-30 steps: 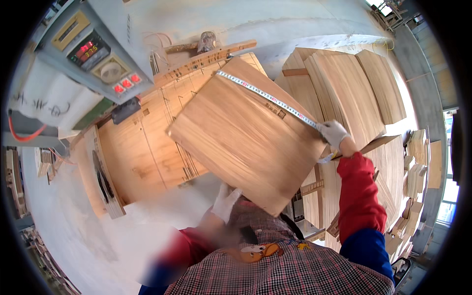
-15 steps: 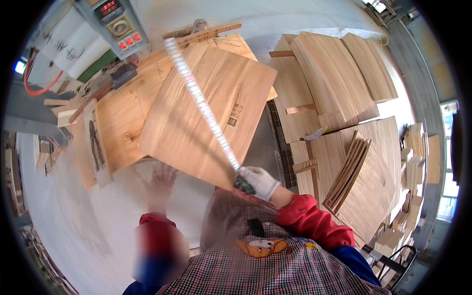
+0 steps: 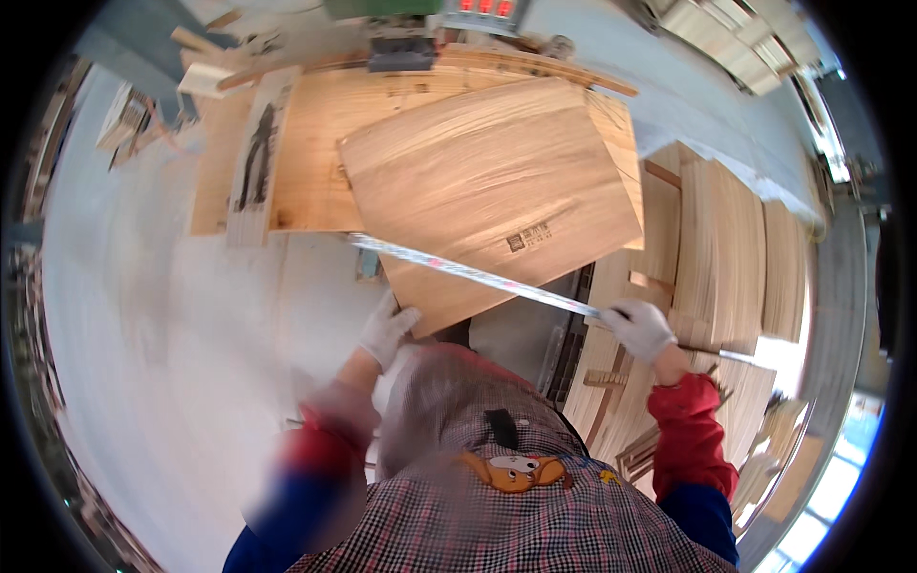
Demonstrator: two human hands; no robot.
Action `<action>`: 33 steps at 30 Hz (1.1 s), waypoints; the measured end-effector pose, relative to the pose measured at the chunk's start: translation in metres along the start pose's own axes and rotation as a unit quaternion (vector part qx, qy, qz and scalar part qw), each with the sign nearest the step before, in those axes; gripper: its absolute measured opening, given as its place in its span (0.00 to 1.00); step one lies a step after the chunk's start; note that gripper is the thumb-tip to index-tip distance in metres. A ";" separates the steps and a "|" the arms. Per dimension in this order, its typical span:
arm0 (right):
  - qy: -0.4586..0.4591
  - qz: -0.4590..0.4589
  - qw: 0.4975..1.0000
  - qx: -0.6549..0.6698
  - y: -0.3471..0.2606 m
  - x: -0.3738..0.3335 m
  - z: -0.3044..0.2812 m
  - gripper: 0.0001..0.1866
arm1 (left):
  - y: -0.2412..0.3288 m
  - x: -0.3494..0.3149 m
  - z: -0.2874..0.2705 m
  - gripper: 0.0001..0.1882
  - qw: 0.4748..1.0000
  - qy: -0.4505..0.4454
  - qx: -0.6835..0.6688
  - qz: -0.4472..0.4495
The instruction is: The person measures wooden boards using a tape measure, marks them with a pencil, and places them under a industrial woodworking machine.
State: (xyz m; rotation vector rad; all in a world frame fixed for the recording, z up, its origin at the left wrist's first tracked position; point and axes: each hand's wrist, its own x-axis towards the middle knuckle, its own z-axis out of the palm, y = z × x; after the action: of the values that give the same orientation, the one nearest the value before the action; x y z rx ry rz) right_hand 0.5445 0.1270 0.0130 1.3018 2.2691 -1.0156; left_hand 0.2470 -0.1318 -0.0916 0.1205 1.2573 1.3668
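A flat wooden board, with a small dark printed mark near one long edge, lies slanted on the workbench. My left hand, in a white glove, grips the board's near left corner with the thumb on top. Out to the right, my gloved right hand is closed around a tape measure, its case hidden by the fingers. The tape's pale extended blade runs leftward from that hand, crossing above the board's near part and ending just past its left edge.
Under the board is a light wooden workbench. Pliers lie on a narrow plank at its left. Stacked wooden panels stand to the right. A grey machine part and a wooden strip line the bench's far edge.
My view has turned. The tape blade has swung from lengthwise over the board to across its near part. My right hand has moved right, and my left hand has taken hold of the board's corner.
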 end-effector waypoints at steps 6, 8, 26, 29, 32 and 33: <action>0.024 -0.048 0.991 -0.119 -0.005 0.033 -0.043 0.13 | 0.047 0.006 -0.035 0.29 0.985 0.146 -0.044 0.077; 0.024 -0.061 0.992 -0.109 -0.033 0.047 -0.044 0.14 | 0.054 0.005 -0.038 0.28 0.979 0.156 -0.096 0.092; 0.096 -0.081 0.961 -0.246 -0.079 0.124 -0.054 0.18 | 0.060 0.034 -0.055 0.06 0.931 0.341 0.017 0.129; 0.088 -0.070 0.958 -0.263 -0.081 0.134 -0.055 0.20 | 0.065 0.035 -0.054 0.05 0.931 0.341 0.035 0.122; 0.066 -0.065 0.956 -0.278 -0.088 0.139 -0.058 0.21 | 0.069 0.034 -0.048 0.06 0.928 0.352 0.052 0.110; 0.058 -0.059 0.957 -0.279 -0.091 0.140 -0.059 0.21 | 0.067 0.035 -0.048 0.06 0.929 0.350 0.054 0.111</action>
State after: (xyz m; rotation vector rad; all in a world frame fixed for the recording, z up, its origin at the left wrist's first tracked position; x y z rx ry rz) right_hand 0.3975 0.2253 0.0092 1.0093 2.4858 -0.2838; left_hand 0.1592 -0.1128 -0.0848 -0.1751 1.9619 1.6014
